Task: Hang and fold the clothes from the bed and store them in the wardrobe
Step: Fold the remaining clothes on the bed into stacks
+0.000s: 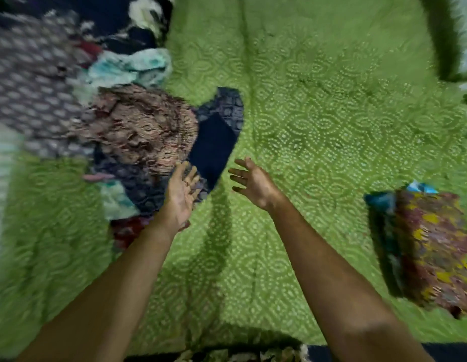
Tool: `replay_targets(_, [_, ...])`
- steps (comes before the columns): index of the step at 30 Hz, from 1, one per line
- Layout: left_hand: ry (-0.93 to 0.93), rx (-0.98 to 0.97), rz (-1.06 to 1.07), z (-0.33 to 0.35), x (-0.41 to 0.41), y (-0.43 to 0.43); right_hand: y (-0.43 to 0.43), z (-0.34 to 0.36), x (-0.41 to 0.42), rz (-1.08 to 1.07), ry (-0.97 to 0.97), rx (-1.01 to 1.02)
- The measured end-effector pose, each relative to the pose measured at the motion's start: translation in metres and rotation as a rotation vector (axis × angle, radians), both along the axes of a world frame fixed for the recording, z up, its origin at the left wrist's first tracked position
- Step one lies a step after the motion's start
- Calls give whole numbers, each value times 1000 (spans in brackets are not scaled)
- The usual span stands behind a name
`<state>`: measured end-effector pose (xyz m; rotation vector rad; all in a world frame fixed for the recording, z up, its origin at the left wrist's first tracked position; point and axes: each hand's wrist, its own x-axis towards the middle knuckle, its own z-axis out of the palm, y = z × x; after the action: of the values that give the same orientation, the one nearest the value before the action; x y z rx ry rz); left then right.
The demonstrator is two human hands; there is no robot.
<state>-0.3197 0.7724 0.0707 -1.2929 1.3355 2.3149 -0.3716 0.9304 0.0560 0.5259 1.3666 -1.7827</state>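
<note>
The heap of loose clothes [117, 131] lay at centre left of the frame, up and left of both hands. At its near edge a limp navy garment [214, 142] ran from upper right to lower left beside a crinkled brown print [143, 129]. The left hand [181, 197] was nearer, over the heap's edge, and the right hand [253, 182] hung just right of the navy cloth above the dotted green bedspread [331, 113]. Both had fingers straight, spread and empty, and blur hid any contact.
</note>
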Motion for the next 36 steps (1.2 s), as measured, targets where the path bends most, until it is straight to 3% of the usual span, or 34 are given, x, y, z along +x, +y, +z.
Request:
replay_targets(5, [-32, -70, 112, -13, 25, -102, -109, -14, 2, 122, -46, 31])
replay_targets(10, [-41, -75, 166, -25, 32, -150, -165, -31, -4, 87, -64, 142])
replay_targets(16, [-81, -66, 122, -44, 23, -169, -190, -55, -17, 6, -101, 331])
replay_targets(22, [-112, -16, 89, -58, 14, -170, -203, -72, -23, -88, -243, 292])
replay_targets(28, [-109, -23, 69, -55, 9, -171, -204, -67, -26, -61, -235, 372])
replay_targets(36, [-48, -203, -56, -18, 5, -157, -194, -22, -26, -264, -93, 105])
